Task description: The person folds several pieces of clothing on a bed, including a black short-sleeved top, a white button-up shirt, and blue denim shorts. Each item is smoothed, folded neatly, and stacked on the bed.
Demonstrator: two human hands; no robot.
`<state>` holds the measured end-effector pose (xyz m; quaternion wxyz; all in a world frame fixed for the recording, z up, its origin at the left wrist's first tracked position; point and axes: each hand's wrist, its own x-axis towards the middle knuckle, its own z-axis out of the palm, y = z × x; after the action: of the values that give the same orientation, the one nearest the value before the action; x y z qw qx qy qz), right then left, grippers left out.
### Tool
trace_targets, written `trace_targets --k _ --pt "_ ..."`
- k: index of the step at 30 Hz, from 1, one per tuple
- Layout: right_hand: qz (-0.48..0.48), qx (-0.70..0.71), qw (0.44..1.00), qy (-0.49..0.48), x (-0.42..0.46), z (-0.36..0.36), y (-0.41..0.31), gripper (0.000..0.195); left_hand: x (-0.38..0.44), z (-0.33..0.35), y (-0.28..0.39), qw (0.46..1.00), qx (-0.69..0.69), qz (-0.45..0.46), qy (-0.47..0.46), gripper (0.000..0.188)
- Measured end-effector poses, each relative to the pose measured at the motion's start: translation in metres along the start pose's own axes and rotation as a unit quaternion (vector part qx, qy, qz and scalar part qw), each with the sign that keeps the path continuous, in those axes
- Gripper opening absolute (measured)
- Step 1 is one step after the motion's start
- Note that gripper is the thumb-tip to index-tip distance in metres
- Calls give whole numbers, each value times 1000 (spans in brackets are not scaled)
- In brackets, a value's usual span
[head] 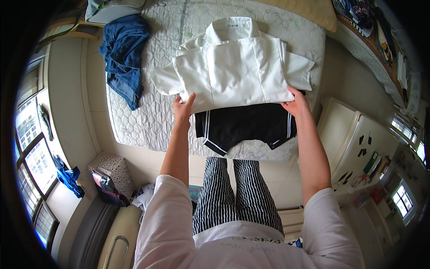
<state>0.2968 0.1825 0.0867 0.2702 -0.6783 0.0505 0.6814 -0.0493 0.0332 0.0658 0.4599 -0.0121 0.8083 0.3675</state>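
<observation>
A white short-sleeved shirt (235, 74) lies on the quilted mattress (127, 127), its collar at the far side and its lower part doubled up over the front. My left hand (184, 106) pinches the near left corner of the doubled part, thumb on top. At the near right corner, my right hand (295, 102) grips the fabric in the same way. Both short sleeves stick out at the sides. Partly under the shirt's near edge lies a black garment (247, 124) with white stripes; its far part is hidden.
Crumpled blue denim clothing (124, 57) lies at the mattress's left edge. A white cabinet or fridge (356, 148) stands to the right. On the floor at left is a speckled box (114, 171). A shelf (376, 50) with clothes runs along the upper right.
</observation>
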Motion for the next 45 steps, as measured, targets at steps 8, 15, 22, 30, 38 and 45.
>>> trace_targets --k 8,15,22,30,38,45 --pt "86 73 979 -172 12 22 -19 38 47 -26 47 959 -157 -162 -171 27" --pt "-207 -27 959 -191 -95 15 -43 50 -46 -49 142 971 -106 124 -176 38" --pt "-203 -73 975 -42 -118 -69 69 53 -93 -101 12 979 -8 147 -138 52" --pt "-407 -289 767 404 -28 -139 153 31 -60 -77 -70 853 411 300 117 52" --pt "-441 -525 719 116 2 -45 86 45 1 -31 7 837 489 247 -18 35" --pt "-278 -452 830 -171 -65 -101 85 22 -77 -93 13 833 228 -86 -497 33"
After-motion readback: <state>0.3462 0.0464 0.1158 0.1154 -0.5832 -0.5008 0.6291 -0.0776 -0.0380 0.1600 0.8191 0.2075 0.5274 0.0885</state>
